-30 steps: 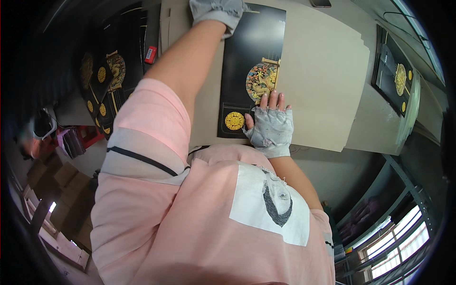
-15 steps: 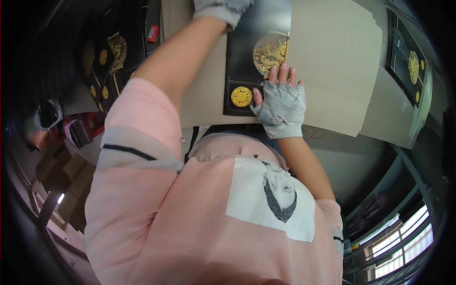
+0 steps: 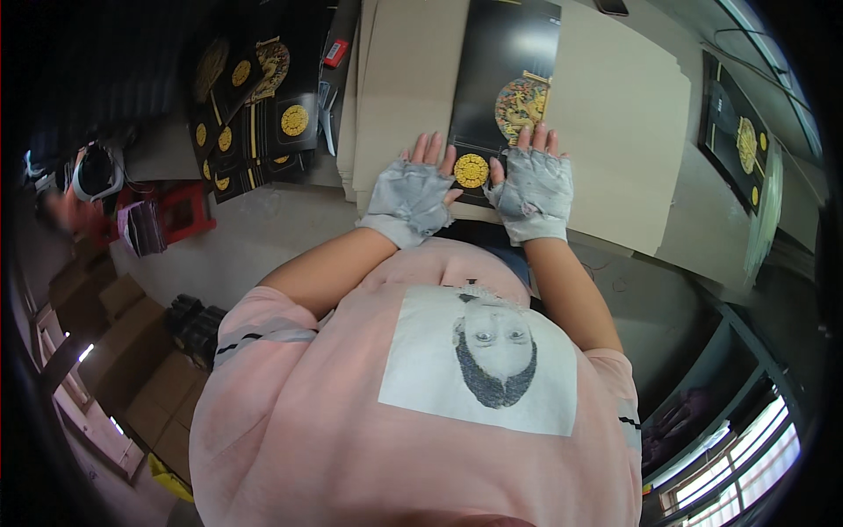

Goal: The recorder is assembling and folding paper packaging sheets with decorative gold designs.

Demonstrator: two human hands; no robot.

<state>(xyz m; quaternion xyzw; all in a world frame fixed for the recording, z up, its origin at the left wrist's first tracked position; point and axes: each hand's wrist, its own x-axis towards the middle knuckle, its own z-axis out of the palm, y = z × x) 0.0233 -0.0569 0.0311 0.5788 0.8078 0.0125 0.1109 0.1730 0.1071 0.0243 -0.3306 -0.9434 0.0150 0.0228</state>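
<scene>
A long black glossy sheet [image 3: 505,48] printed with gold designs lies lengthwise on a stack of grey-beige boards [image 3: 619,132]. My left hand [image 3: 407,198], in a grey fingerless glove, rests flat at the sheet's near left edge, fingers stretched over the board and the sheet's border. At the near right edge lies my right hand [image 3: 534,193], gloved alike, its fingers spread across the gold and coloured round print. Between the two hands a round gold emblem [image 3: 471,171] shows. Neither hand grasps anything.
Black-and-gold printed pieces [image 3: 294,145] are piled at the left, near a small red box [image 3: 335,53]. Another black-and-gold piece [image 3: 742,132] lies at the right edge. A dark phone-like object [image 3: 612,6] sits at the far side. On the floor stand a red stool [image 3: 189,215] and cardboard boxes [image 3: 162,400].
My left hand has come back from the far end of the black sheet to its near left edge. My right hand stays on the near right edge. The view has shifted slightly.
</scene>
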